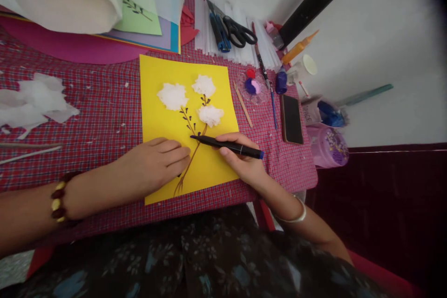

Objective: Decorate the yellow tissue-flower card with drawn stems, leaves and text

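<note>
A yellow sheet [213, 167] lies on the checked cloth, bearing a drawn brown stem with dark leaves and white fluffy blossoms [172, 96]. My right hand [240, 156] is closed around a black marker [237, 148], whose tip is at the stem near the sheet's middle. My left hand [159, 163] rests palm down on the sheet's lower left part, its fingers lying flat side by side. Something small and dark shows under its fingertips, too hidden to make out.
Scissors [239, 31] and a blue cutter [220, 32] lie on white strips behind the sheet. To the right are a paint palette [256, 95], a phone [292, 118] and a pink cup [317, 146]. Torn white tissue [38, 102] lies left, coloured papers [84, 49] behind.
</note>
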The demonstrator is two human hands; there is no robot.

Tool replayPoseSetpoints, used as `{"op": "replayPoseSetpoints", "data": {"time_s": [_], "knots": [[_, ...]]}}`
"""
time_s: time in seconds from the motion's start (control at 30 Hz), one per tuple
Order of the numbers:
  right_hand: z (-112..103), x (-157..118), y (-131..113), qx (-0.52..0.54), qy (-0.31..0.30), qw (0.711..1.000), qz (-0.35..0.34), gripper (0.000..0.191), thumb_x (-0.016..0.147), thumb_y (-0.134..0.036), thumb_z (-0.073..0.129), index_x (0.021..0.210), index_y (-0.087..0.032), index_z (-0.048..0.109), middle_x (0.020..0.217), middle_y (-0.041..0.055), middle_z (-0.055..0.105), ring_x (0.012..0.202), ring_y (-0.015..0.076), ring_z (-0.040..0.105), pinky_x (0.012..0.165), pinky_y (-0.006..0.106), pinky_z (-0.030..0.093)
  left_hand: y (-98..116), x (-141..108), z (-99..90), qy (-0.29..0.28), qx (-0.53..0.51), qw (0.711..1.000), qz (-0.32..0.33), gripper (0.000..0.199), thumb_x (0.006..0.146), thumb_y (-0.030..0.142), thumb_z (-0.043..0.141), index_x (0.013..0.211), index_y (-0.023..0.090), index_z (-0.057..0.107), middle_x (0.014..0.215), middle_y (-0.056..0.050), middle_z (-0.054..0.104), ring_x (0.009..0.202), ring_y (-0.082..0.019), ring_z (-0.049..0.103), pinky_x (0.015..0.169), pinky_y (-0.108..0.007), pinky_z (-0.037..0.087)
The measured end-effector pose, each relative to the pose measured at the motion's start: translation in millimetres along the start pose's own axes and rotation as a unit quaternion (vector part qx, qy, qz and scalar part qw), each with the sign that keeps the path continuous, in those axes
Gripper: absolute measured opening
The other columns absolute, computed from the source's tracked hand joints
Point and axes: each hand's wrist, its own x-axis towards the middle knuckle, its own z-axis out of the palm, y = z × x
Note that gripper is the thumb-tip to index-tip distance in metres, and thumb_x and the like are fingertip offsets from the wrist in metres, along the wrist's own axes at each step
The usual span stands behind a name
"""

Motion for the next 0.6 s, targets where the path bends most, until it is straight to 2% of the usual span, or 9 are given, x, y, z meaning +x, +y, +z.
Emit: {"op": "replayPoseSetpoints", "data": {"time_s": [0.2,0.4,0.5,0.6], "knots": [[1.0,2.0,0.9,0.002,0.005,1.0,-0.014,0.017,0.088,-0.031,0.07,0.104,-0.026,0.072,0.102,0.0023,0.077,0.094,0.0171,0.073,0.086,0.035,0.06,-0.1,-2.2,2.2,-0.003,-0.016,1.0,-0.008,0.032,0.091,0.0,0.046,0.108,0.014,0.071,0.107,-0.008,0.074,0.096,-0.023,0.063,0.082,-0.035,0.05],[1.4,3.0,1.6,-0.01,0.002,0.999,-0.03,0.016,0.088,-0.03,0.069,0.103,-0.026,0.072,0.099,0.0021,0.077,0.092,0.0166,0.072,0.082,0.034,0.06,-0.2,-4.8,4.5,-0.008,-0.03,0.999,-0.016,0.033,0.092,0.001,0.046,0.11,0.015,0.07,0.11,-0.008,0.074,0.098,-0.023,0.062,0.085,-0.035,0.05],[0.4,1.6,1.0,-0.002,0.005,1.0,0.0,0.015,0.088,-0.033,0.068,0.1,-0.025,0.071,0.096,0.0022,0.076,0.088,0.0168,0.072,0.08,0.035,0.06,0.1,-5.2,4.3,-0.003,-0.048,0.999,-0.023,0.034,0.091,0.001,0.048,0.112,0.016,0.07,0.11,-0.008,0.073,0.1,-0.022,0.062,0.087,-0.034,0.049],[-1.7,1.4,3.1,0.055,0.036,0.996,0.055,0.018,0.088,-0.041,0.067,0.099,-0.027,0.068,0.09,0.0013,0.075,0.081,0.0173,0.073,0.077,0.037,0.061,0.7,-5.0,4.0,-0.002,-0.053,0.998,-0.029,0.035,0.09,0.001,0.049,0.113,0.016,0.07,0.111,-0.009,0.073,0.101,-0.023,0.062,0.088,-0.034,0.05]]}}
